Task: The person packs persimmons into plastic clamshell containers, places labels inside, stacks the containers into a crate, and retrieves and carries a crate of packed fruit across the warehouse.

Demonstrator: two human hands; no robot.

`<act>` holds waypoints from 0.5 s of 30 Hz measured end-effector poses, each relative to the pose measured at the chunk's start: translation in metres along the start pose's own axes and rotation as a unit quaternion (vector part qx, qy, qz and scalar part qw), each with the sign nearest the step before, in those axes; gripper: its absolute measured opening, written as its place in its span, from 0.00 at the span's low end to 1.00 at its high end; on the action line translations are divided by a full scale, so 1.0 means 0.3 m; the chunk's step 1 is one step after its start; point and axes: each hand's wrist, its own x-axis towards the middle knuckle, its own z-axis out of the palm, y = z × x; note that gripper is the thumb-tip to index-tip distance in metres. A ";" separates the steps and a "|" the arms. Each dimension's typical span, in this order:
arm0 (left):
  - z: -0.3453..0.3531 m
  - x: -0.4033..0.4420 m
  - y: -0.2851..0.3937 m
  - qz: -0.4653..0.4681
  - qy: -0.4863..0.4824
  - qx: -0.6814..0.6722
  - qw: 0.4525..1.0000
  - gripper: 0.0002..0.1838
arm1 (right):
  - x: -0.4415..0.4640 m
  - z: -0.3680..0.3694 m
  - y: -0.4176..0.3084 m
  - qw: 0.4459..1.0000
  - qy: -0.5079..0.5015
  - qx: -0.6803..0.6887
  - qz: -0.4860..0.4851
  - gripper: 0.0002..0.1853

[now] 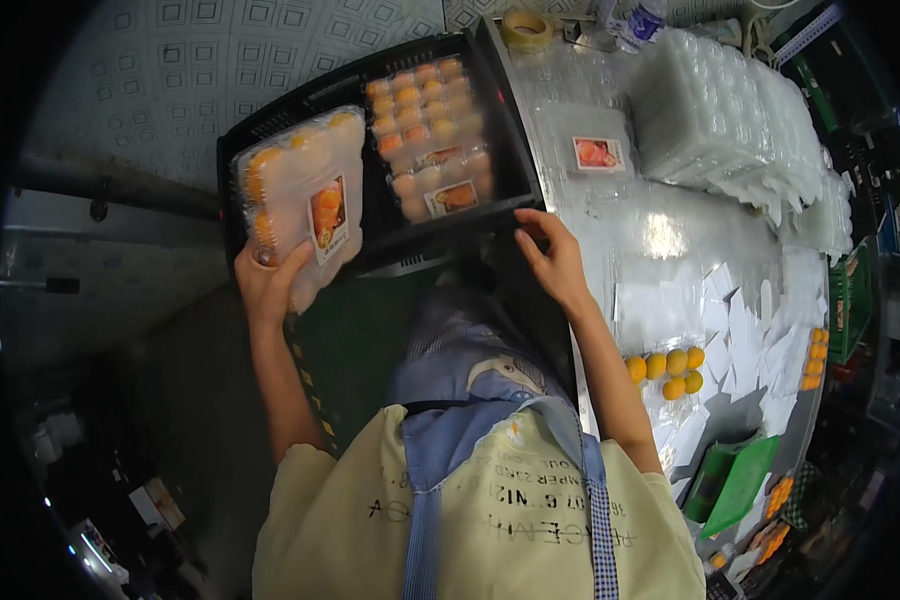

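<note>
My left hand [266, 283] grips the near edge of a clear plastic clamshell pack [300, 190] of orange fruit, tilted over the left part of a black crate [515, 150]. A label with an orange picture is stuck on its lid. Inside the crate, to the right, lie more packs of orange fruit [428, 125], one of them labelled at the near side. Close to the crate's near right corner, over the table edge, my right hand [553, 258] holds nothing, its thumb and fingers apart.
The table [660, 235] at the right carries a tall stack of clear plastic packs [725, 110], a labelled pack [597, 153], white paper slips [735, 330], several loose orange fruits [675, 362] and a green box [735, 485]. A tape roll [526, 28] lies at the back.
</note>
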 end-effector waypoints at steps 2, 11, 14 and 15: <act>-0.011 0.073 -0.035 0.043 -0.005 0.049 0.998 0.17 | 0.125 0.036 0.006 0.997 -0.026 -0.068 -0.034 0.17; -0.101 0.274 -0.103 0.074 -0.036 0.169 0.982 0.15 | 0.560 0.443 0.253 0.874 -0.208 -0.412 -0.153 0.30; -0.138 0.318 -0.151 0.046 -0.052 0.208 0.976 0.15 | 0.607 0.498 0.296 0.845 -0.257 -0.446 -0.145 0.32; -0.138 0.330 -0.160 0.045 -0.053 0.219 0.973 0.15 | 0.604 0.507 0.297 0.841 -0.246 -0.453 -0.163 0.28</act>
